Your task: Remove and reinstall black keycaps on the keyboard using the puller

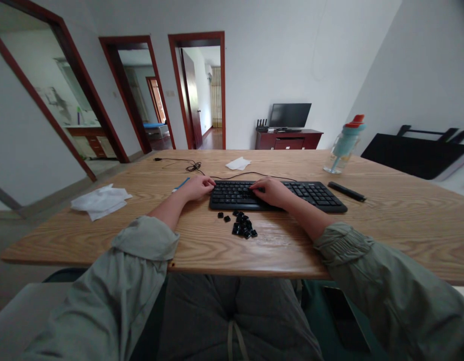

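A black keyboard (232, 201) lies across the table before me. My left hand (202, 187) is at its left end, fingers closed together against the edge. Over the middle of the keys, my right hand (271, 191) has its fingertips pinched together low on the key rows. Whatever is between those fingertips is too small to make out. Near the fingertips, a patch of the keyboard looks bare of caps. A pile of loose black keycaps (244, 224) lies just in front of the keyboard, with two keycaps (223, 216) apart to its left.
Behind the keyboard are its coiled cable (193, 166) and a white tissue (238, 163). More tissues (102, 200) lie at the left. A thin blue item (181, 184) is partly behind my left hand. To the right are a black stick-like object (346, 191) and a water bottle (342, 148).
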`<state>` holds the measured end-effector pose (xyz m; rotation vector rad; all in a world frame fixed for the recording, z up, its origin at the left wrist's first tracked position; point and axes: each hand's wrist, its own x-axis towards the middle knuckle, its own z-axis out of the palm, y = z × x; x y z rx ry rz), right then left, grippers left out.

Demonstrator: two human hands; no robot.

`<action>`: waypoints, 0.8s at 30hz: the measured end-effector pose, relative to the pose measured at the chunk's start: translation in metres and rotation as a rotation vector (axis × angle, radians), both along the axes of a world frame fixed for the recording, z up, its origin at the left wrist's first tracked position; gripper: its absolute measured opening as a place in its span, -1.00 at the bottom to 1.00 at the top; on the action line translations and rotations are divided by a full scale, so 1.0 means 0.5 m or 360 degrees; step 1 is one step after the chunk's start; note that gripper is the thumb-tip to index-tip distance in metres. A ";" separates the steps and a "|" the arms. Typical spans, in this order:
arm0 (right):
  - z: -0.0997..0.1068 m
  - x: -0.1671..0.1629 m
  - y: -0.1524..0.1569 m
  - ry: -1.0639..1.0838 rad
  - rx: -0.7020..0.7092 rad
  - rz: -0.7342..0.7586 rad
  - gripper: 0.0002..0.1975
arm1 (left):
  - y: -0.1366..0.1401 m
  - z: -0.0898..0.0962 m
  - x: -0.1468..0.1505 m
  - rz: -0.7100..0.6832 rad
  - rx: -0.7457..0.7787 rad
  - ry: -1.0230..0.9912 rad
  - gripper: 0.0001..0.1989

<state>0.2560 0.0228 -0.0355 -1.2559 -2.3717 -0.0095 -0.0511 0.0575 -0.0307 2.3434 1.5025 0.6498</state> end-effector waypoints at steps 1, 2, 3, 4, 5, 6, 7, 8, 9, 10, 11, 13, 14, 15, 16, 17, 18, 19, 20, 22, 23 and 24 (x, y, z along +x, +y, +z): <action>0.001 0.000 -0.002 -0.0012 0.0000 -0.0024 -0.74 | 0.001 -0.001 -0.001 -0.0007 0.0007 -0.0002 -0.70; 0.002 -0.001 -0.003 -0.0015 0.0003 -0.0049 -0.74 | 0.002 -0.002 -0.001 -0.0011 0.0015 -0.0004 -0.70; 0.003 -0.002 -0.004 -0.0014 0.0007 -0.0072 -0.73 | 0.004 -0.003 -0.002 -0.0014 0.0020 -0.0004 -0.70; 0.004 -0.004 -0.005 -0.0009 0.0008 -0.0087 -0.72 | 0.005 -0.004 -0.002 -0.0016 0.0021 -0.0001 -0.70; 0.005 -0.005 -0.006 -0.0008 0.0004 -0.0091 -0.72 | 0.006 -0.005 -0.003 -0.0016 0.0019 0.0003 -0.70; 0.005 -0.006 -0.006 -0.0010 -0.0008 -0.0086 -0.71 | 0.006 -0.005 -0.003 -0.0016 0.0019 0.0007 -0.70; 0.006 -0.007 -0.006 -0.0015 -0.0024 -0.0080 -0.72 | 0.006 -0.005 -0.003 -0.0016 0.0023 0.0009 -0.70; 0.006 -0.009 -0.006 -0.0018 -0.0043 -0.0075 -0.72 | 0.006 -0.005 -0.003 -0.0014 0.0031 0.0013 -0.71; 0.007 -0.010 -0.005 -0.0015 -0.0062 -0.0079 -0.73 | 0.006 -0.005 -0.003 -0.0012 0.0039 0.0018 -0.71; 0.007 -0.011 -0.004 -0.0005 -0.0079 -0.0092 -0.73 | 0.006 -0.005 -0.002 -0.0013 0.0047 0.0023 -0.71; 0.007 -0.013 -0.003 0.0007 -0.0094 -0.0108 -0.73 | 0.005 -0.005 -0.002 -0.0014 0.0053 0.0027 -0.71; 0.007 -0.016 0.000 0.0039 -0.0114 -0.0133 -0.74 | 0.006 -0.005 -0.002 -0.0017 0.0047 0.0034 -0.70; 0.006 -0.018 0.001 0.0062 -0.0114 -0.0137 -0.75 | 0.007 -0.005 -0.002 -0.0022 0.0039 0.0033 -0.70; 0.006 -0.019 0.002 0.0088 -0.0108 -0.0133 -0.77 | 0.008 -0.006 -0.002 -0.0026 0.0036 0.0028 -0.71; 0.005 -0.020 0.003 0.0118 -0.0099 -0.0126 -0.79 | 0.009 -0.007 -0.002 -0.0026 0.0036 0.0022 -0.71; 0.004 -0.021 0.003 0.0151 -0.0090 -0.0116 -0.80 | 0.010 -0.007 -0.002 -0.0025 0.0037 0.0015 -0.71; 0.004 -0.021 0.003 0.0183 -0.0083 -0.0103 -0.81 | 0.010 -0.008 -0.002 -0.0023 0.0040 0.0008 -0.71; 0.003 -0.020 0.001 0.0215 -0.0077 -0.0084 -0.81 | 0.011 -0.009 -0.002 -0.0018 0.0044 0.0000 -0.71; 0.004 -0.020 0.000 0.0243 -0.0072 -0.0062 -0.80 | 0.011 -0.009 -0.002 -0.0012 0.0045 -0.0006 -0.71; 0.004 -0.018 -0.005 0.0291 -0.0053 -0.0010 -0.77 | 0.011 -0.009 -0.002 -0.0015 0.0039 -0.0019 -0.70; 0.005 -0.018 -0.007 0.0310 -0.0043 0.0017 -0.75 | 0.011 -0.009 -0.002 -0.0021 0.0036 -0.0026 -0.70; 0.006 -0.017 -0.009 0.0324 -0.0035 0.0039 -0.74 | 0.010 -0.008 -0.002 -0.0025 0.0033 -0.0030 -0.70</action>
